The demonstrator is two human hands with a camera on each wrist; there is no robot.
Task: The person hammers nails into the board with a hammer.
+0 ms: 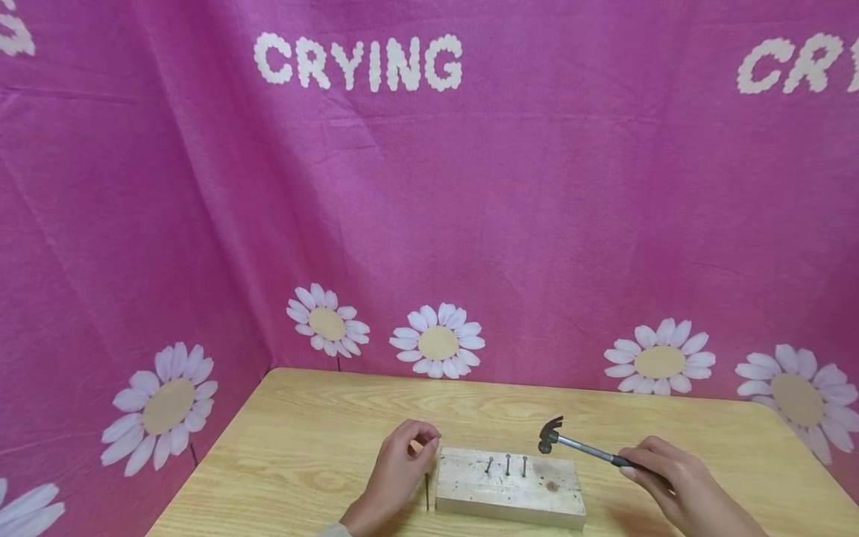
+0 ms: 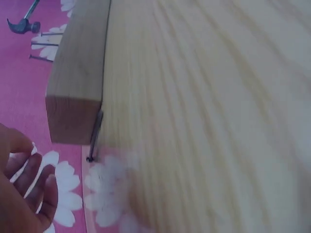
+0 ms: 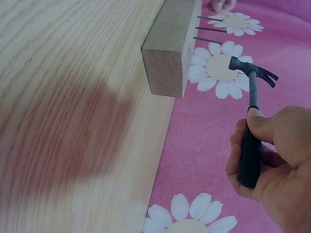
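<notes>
From where I stand, the fingers of the person's right hand wrap the black grip of a small metal claw hammer, its dark head held just to the right of three upright grey steel nails in a pale rectangular wooden block. The left hand curves its fingers loosely around nothing beside the block's left end, near a loose dark nail lying on the light wood-grain desk, with a magenta daisy-print cloth hanging behind.
</notes>
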